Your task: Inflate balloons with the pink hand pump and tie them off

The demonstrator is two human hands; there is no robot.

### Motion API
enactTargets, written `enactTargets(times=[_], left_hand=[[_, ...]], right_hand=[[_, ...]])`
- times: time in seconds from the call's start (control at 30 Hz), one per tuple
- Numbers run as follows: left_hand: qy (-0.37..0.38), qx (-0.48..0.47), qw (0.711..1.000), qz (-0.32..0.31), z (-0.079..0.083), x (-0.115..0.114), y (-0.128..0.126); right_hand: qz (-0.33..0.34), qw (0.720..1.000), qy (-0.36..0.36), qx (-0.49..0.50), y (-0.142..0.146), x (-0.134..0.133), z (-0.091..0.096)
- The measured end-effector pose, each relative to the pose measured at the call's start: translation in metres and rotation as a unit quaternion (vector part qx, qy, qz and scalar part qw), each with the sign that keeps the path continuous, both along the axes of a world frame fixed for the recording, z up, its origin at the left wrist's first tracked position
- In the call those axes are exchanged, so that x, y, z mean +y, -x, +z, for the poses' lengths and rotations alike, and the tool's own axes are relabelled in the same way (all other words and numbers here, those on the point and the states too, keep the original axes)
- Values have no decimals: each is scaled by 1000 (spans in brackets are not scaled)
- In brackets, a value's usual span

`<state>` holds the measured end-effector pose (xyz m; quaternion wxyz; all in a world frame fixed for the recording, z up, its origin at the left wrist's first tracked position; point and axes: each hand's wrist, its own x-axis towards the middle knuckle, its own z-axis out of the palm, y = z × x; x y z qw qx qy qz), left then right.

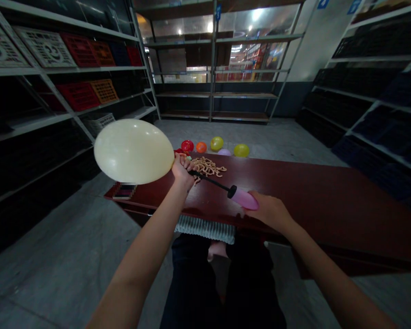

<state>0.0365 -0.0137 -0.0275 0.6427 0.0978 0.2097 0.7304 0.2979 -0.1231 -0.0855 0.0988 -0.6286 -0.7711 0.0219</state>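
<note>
A large, pale yellow balloon (133, 151) is blown up and stands out to the left of my left hand (183, 167). The fingers of that hand are closed around the balloon's neck, at the far end of a hand pump. A black rod (214, 182) runs from there to the pump's pink body (245, 199). My right hand (269, 210) is wrapped around this pink part, above the front edge of the table. How the neck sits on the pump is hidden by my left fingers.
On the dark red table (311, 196) lies a pile of tan, curled pieces (207, 167). Several small balloons (217, 143) are beyond its far edge. A phone-like flat object (124, 190) lies at the left corner. Shelves with crates (78, 49) stand left; more racks (212, 68) stand behind.
</note>
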Motion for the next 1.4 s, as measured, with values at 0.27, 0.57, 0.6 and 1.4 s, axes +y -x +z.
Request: enactTargets(times=[0.27, 0.57, 0.6, 1.4], left_hand=[[-76, 19, 993, -91, 10, -22, -39], [48, 19, 998, -31, -20, -17, -51], [58, 19, 998, -30, -22, -13, -49], [-13, 18, 999, -36, 4, 4, -1]], right_hand=[[4, 998, 51, 36, 36, 14, 32], [-11, 988, -98, -119, 54, 5, 18], [-9, 986, -109, -123, 52, 5, 15], [-29, 999, 7, -27, 17, -2, 6]])
